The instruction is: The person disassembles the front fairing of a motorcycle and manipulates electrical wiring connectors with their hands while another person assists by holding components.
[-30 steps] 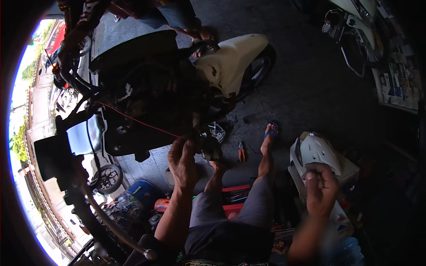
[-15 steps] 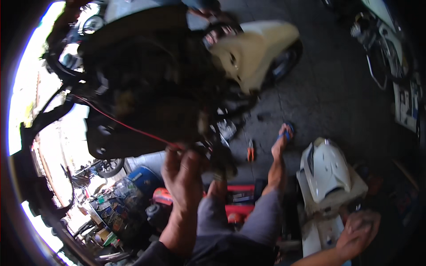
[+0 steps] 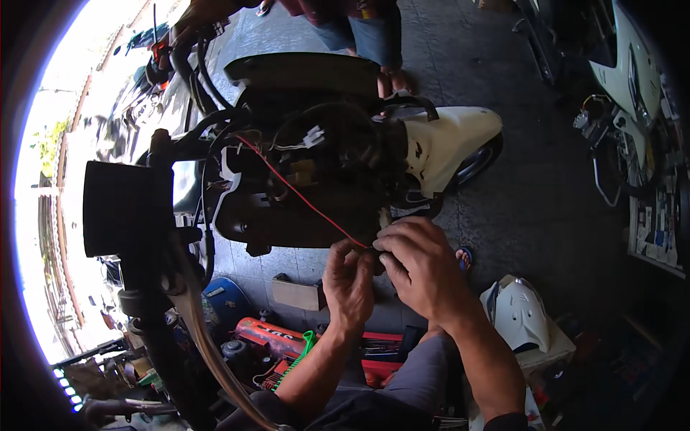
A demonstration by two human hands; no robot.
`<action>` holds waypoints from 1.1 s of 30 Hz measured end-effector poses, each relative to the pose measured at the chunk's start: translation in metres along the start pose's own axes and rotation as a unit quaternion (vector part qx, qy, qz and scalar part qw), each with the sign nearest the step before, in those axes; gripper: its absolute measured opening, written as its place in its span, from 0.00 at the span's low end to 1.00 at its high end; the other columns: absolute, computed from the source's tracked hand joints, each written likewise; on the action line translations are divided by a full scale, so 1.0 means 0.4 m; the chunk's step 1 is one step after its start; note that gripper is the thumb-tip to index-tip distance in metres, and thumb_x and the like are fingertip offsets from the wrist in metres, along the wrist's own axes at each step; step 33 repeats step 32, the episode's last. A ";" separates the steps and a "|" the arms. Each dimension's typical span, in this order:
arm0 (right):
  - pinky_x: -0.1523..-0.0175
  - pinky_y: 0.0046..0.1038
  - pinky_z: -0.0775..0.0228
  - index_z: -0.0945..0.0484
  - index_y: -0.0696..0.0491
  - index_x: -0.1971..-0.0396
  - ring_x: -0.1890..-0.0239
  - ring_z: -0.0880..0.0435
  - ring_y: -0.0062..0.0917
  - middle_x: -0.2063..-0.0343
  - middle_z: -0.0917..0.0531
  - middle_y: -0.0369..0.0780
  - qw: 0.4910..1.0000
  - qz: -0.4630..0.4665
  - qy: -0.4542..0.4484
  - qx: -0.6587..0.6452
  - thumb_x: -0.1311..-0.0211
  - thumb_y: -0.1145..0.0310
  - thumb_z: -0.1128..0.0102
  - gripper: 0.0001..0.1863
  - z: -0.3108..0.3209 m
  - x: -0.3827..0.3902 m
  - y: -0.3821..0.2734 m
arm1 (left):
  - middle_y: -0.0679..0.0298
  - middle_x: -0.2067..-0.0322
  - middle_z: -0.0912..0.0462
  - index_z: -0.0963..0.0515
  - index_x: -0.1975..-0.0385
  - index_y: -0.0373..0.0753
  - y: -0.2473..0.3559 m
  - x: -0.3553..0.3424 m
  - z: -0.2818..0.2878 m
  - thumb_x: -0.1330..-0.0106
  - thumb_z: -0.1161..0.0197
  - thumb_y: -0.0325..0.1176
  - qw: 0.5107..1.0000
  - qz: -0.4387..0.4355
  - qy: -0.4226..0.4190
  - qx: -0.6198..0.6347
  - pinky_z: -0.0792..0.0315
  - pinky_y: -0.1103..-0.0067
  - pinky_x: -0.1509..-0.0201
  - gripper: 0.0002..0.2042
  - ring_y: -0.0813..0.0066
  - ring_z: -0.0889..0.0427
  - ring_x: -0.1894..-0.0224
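Note:
A thin red wire (image 3: 302, 197) runs from the dark, opened-up front of a scooter (image 3: 330, 215) down to my hands. My left hand (image 3: 348, 284) is closed, pinching the wire near its lower end. Close against it, my right hand (image 3: 420, 269) has its thumb and fingertips pressed together at the wire's end; what they grip is hidden. White connectors (image 3: 313, 136) show among the wiring inside the scooter. Its cream front fender (image 3: 449, 147) sticks out to the right, above the wheel.
A handlebar lever (image 3: 198, 323) crosses the left foreground. A person (image 3: 366, 36) stands beyond the scooter. Below my hands are a red-orange case (image 3: 269, 336) and a green coiled cord (image 3: 296, 359). A white body panel (image 3: 519, 316) sits at lower right; another scooter (image 3: 636, 86) stands far right.
My right hand has come from the lower right to meet the left at the wire's end. The left hand, still on the wire, has moved right. The whole view has shifted.

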State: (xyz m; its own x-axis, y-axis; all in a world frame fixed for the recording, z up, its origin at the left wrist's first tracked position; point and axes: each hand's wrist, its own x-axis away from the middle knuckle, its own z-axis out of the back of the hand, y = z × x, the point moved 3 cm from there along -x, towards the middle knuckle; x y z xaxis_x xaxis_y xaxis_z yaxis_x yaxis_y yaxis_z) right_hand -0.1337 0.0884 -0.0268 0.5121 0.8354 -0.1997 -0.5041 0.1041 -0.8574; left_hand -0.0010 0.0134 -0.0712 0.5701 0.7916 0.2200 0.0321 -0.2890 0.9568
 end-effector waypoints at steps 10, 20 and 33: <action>0.46 0.38 0.29 0.21 0.59 0.66 0.53 0.22 0.38 0.60 0.20 0.42 0.998 -0.008 -0.059 -0.039 0.44 0.77 0.38 0.06 -0.014 -0.013 0.037 | 0.65 0.66 0.20 0.31 0.51 0.34 0.000 0.003 -0.005 0.28 0.45 0.24 0.999 -0.005 -0.001 -0.042 0.29 0.84 0.59 0.09 0.84 0.25 0.64; 0.48 0.38 0.27 0.21 0.59 0.64 0.53 0.22 0.40 0.60 0.21 0.44 0.995 -0.010 -0.085 -0.043 0.43 0.78 0.39 0.07 -0.005 -0.011 0.041 | 0.64 0.65 0.19 0.30 0.52 0.33 -0.013 0.008 0.003 0.28 0.46 0.23 1.000 0.007 -0.006 -0.008 0.28 0.82 0.58 0.08 0.82 0.23 0.64; 0.45 0.38 0.29 0.29 0.55 0.50 0.50 0.21 0.40 0.55 0.22 0.45 0.963 -0.225 0.018 -0.148 0.49 0.74 0.31 0.25 -0.052 0.081 0.061 | 0.67 0.63 0.18 0.23 0.54 0.36 -0.024 -0.037 -0.013 0.28 0.41 0.31 0.990 0.121 -0.031 0.063 0.29 0.83 0.51 0.08 0.82 0.23 0.58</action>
